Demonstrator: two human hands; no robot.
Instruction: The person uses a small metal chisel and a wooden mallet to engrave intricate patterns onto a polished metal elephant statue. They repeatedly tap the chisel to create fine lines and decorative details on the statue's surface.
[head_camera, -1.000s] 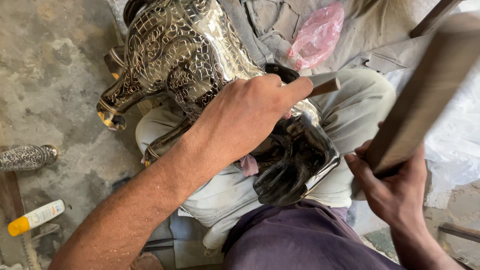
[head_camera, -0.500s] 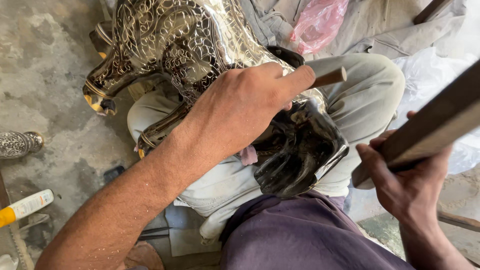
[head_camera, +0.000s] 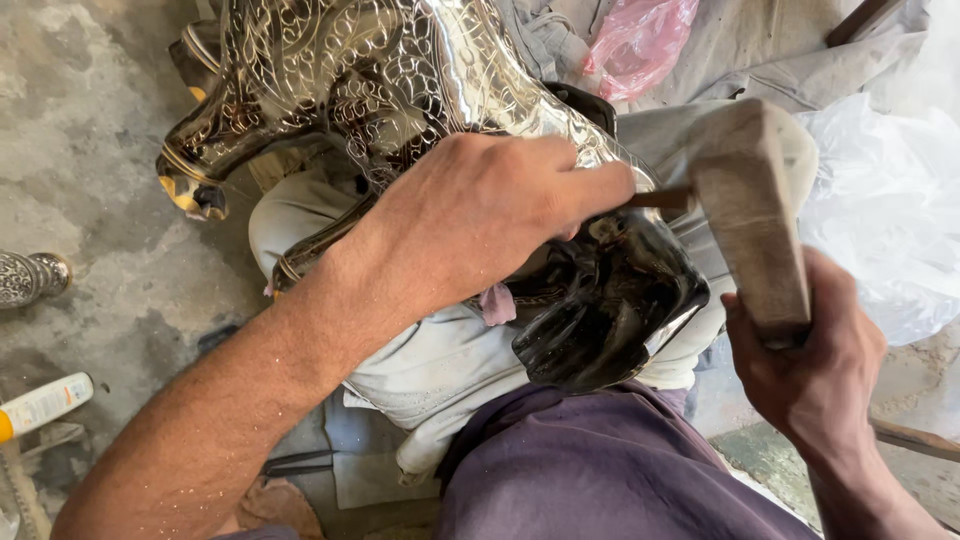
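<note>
Head view: the left hand (head_camera: 480, 215) lies closed over a thin rod (head_camera: 660, 199), pinning it against the engraved metal figure (head_camera: 380, 90) that rests across the person's lap on pale cloth (head_camera: 430, 370). The right hand (head_camera: 815, 375) is wrapped tight around the handle of a wooden mallet (head_camera: 750, 200), whose head sits at the rod's outer end, touching or just short of it. A pink bag (head_camera: 640, 40) lies beyond the figure, a white bottle (head_camera: 45, 403) on the floor at far left.

I see a silvery metal animal figure (head_camera: 400, 80) chased with scrollwork (gold-tipped feet), purple cloth (head_camera: 600, 470), pink bag (head_camera: 640, 40).
</note>
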